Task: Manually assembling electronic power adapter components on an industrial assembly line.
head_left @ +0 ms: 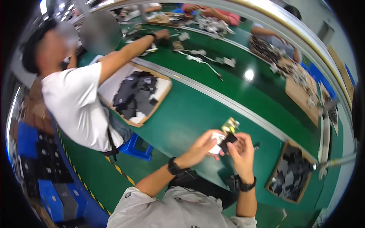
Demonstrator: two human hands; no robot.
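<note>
Fingers of both hands pinched a small black part (228,140) against a white piece (216,143), left hand (199,149) gripping the white, right hand (241,152) the black. Beyond the fingertips sat a shiny gold-green item (230,125). Joining looked midway; a tray of dark parts (289,173) waited right of them.

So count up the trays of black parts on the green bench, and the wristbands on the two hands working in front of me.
Trays of black parts: 2, one by the co-worker, one at right
Black wristbands: 2, left and right
Total: 4
</note>
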